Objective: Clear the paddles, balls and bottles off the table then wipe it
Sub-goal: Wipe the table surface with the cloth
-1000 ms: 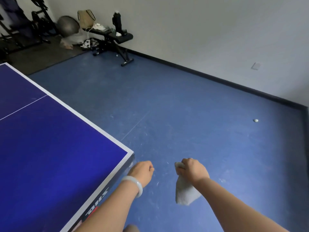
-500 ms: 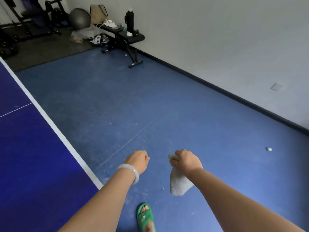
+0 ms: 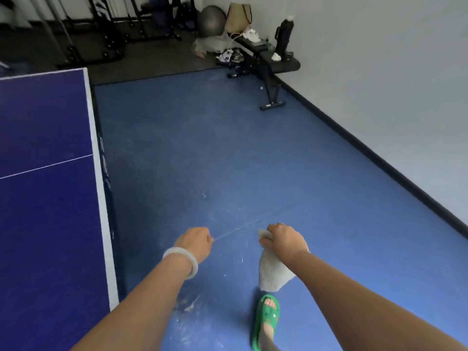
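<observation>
Gripping crumpled white terry cloth (image 3: 272,274) by its top in curled right grip (image 3: 285,240), presumably held ready for wiping, with left grip (image 3: 196,245) fisted on nothing, just beside dark-blue white-edged table-tennis table (image 3: 45,224).

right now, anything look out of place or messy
A small white ball lies on the floor by the bench leg, and whitish smears mark the floor near the sandal.
</observation>
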{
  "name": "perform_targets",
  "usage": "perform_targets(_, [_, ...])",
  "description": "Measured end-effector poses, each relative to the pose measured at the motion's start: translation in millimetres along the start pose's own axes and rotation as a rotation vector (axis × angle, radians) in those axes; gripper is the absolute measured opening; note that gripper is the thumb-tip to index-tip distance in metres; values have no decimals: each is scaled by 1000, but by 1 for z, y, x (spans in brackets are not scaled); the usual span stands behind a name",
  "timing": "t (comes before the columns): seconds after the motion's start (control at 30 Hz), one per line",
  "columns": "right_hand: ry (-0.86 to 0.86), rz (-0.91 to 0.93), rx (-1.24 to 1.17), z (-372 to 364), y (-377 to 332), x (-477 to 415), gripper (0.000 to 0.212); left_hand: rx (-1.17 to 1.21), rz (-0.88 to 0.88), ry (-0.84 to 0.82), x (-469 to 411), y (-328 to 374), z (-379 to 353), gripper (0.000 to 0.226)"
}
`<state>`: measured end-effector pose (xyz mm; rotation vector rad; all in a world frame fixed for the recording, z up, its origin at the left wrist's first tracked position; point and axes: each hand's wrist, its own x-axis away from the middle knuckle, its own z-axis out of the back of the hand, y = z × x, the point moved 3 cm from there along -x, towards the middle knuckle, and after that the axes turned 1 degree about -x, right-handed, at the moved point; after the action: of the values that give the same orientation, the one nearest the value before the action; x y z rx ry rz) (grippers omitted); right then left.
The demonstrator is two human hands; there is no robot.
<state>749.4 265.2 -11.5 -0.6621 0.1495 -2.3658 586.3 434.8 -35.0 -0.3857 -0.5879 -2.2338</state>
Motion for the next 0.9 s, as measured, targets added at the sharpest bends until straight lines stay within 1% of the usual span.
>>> perform_targets(0.07, [-18, 54, 6, 13, 0, -39, 37, 11, 58, 6, -23, -1, 5, 21])
perform_targets(0.17, [-39, 141, 36, 44, -5, -105, 35, 56, 177, 32, -57, 3, 21, 21])
perform_targets(0.3, [-68, 283, 121, 75, -36, -179, 20, 155, 317, 121, -88, -1, 48, 21])
perform_targets(0.37, [-88, 345, 152, 83, -61, -209, 22, 206, 383, 163, -99, -9, 62, 22])
perform_targets(0.47, [-136, 442, 151, 84, -102, -246, 35, 261, 485, 196, -116, -32, 79, 23])
perform_targets(0.53, [-179, 518, 176, 84, -135, -276, 38, 272, 541, 214, -134, -51, 91, 24])
perform_targets(0.6, [-204, 586, 215, 85, -168, -304, 36, 272, 569, 228, -156, -71, 103, 25])
perform_targets(0.77, [-226, 659, 282, 92, -247, -369, 37, 308, 614, 278, -215, -122, 142, 26])
perform_targets(0.9, [-203, 724, 295, 100, -309, -418, 22, 335, 658, 344, -255, -161, 179, 26])
